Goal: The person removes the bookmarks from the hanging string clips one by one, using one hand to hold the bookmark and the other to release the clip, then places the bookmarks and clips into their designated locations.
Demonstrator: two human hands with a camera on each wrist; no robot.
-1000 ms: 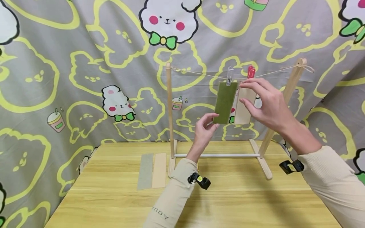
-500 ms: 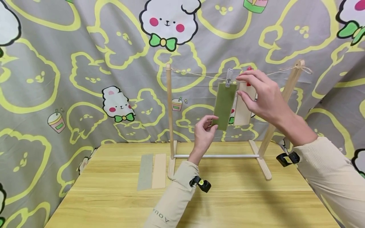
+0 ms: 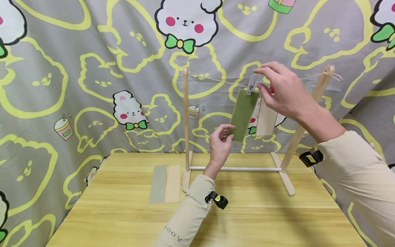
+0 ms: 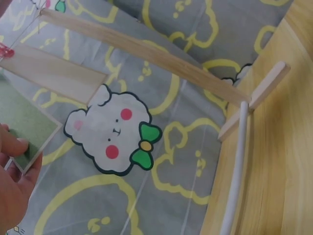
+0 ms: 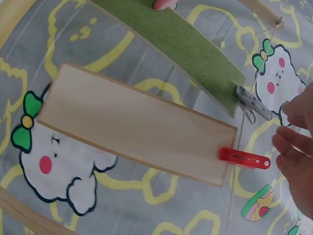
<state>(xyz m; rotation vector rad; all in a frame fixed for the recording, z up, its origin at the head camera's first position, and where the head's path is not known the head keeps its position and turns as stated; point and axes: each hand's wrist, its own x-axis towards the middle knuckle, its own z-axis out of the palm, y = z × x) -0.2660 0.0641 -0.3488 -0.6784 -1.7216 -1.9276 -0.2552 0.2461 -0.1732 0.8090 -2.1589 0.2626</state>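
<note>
While pinching the green strip (image 3: 244, 115) below the string (image 3: 223, 81) with the left hand (image 3: 220, 142) (head), by its corner (image 4: 41, 129) (left wrist), and holding the empty right hand (image 5: 299, 155) loosely parted beside the clip (image 5: 253, 103) (right wrist), ideally be steadying without tugging.

Cartoon-print fabric (image 3: 148, 79) draped behind a wood-grain table (image 3: 117, 219) suggests a curtained-off tabletop workspace.

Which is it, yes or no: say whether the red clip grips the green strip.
No, the red clip grips the hanging beige strip; a pale clip grips the green strip.
</note>
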